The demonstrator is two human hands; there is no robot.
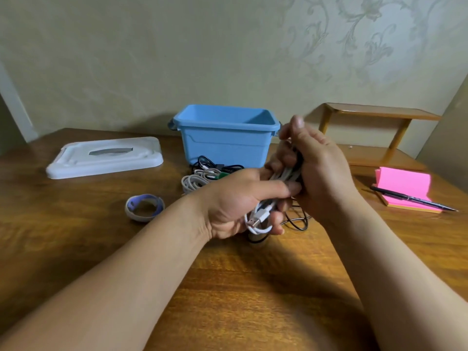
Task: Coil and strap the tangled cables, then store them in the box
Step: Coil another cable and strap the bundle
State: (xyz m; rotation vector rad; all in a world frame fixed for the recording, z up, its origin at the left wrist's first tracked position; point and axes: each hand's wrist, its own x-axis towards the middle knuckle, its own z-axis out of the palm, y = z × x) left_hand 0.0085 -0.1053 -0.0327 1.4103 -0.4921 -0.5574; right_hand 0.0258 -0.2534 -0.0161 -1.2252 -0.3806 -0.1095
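A bundle of white cable (283,174) is held between both hands above the wooden table (228,287). My left hand (235,201) grips its lower end, where a white USB plug (258,219) sticks out. My right hand (316,165) is curled round the upper part of the bundle. A thin black cable (298,222) loops down onto the table under the hands. More white and black cables (202,173) lie in a pile in front of the open blue box (225,140). A roll of strap tape (144,207) lies to the left.
The box's white lid (106,157) lies flat at the back left. A pink notepad (405,188) with a black pen (415,198) across it sits at the right. A small wooden shelf (374,130) stands at the back right against the wall.
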